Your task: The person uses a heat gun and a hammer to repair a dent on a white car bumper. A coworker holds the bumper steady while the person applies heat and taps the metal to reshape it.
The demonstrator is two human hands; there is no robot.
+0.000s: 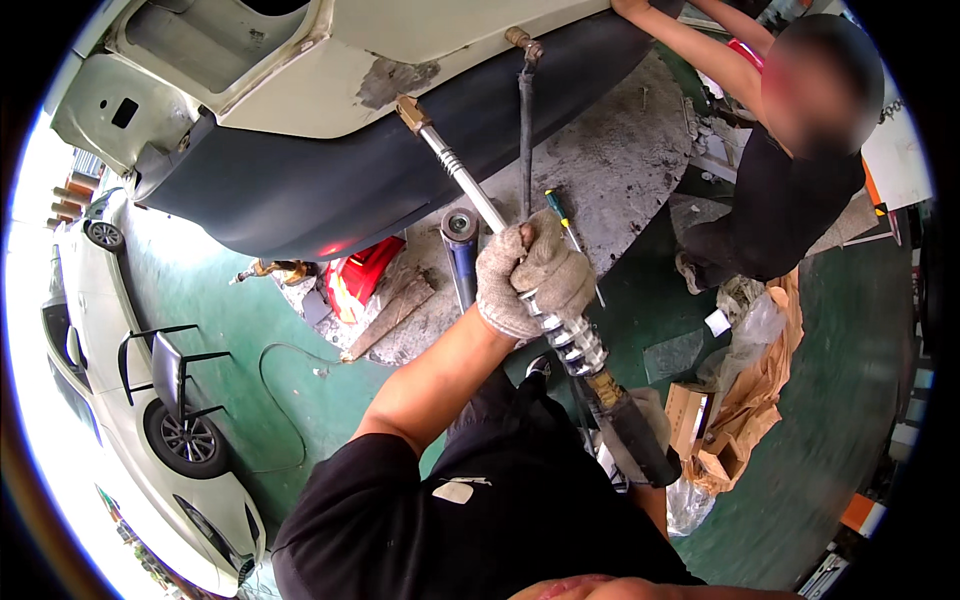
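My left hand [535, 272], in a light knit glove, is closed around the shaft of a slide-hammer dent puller [465, 180]. The tool runs diagonally, its brass-coloured tip near a scraped grey patch [395, 82] on a pale car body panel [290, 90]. Its ribbed metal part and black rear handle extend down to the right. Behind that handle a bit of my right hand [652, 412] shows as a pale glove; its fingers are hidden. Dark trim [330, 190] curves below the panel. Beyond my left hand stands an upright dark rod [526, 130] with a rusty jointed end.
A co-worker [775, 190] squats at the right, arms reaching to the car. A screwdriver [557, 208], a blue-handled round-headed tool [460, 240] and a red item [362, 275] are below the bodywork. Cardboard [765, 400] lies right; a chair [172, 370] and white car [130, 400] stand left.
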